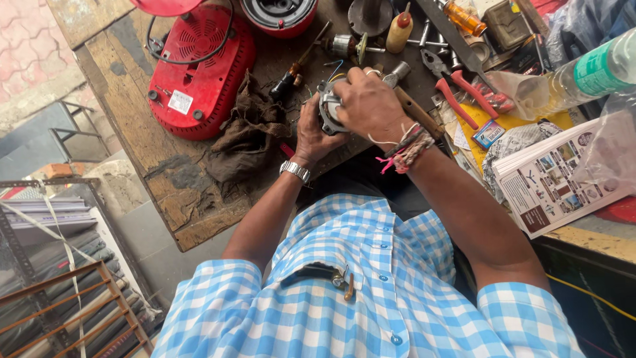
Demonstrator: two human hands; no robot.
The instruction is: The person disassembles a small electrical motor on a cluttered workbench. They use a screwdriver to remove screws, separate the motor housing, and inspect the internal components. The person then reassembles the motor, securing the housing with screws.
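Both my hands are closed around a small grey electric motor (329,110) with loose coloured wires, held just above the worn wooden workbench (132,93). My left hand (313,136) cups it from below and the left; a metal watch is on that wrist. My right hand (372,106) covers the motor from above, with threads tied round the wrist. Most of the motor is hidden under my fingers.
A red appliance base (199,73) lies upside down at the back left, with a dark rag (248,136) beside it. Red-handled pliers (457,83), a hammer (414,103), a small bottle (399,30), a plastic bottle (583,73) and leaflets (550,179) crowd the right.
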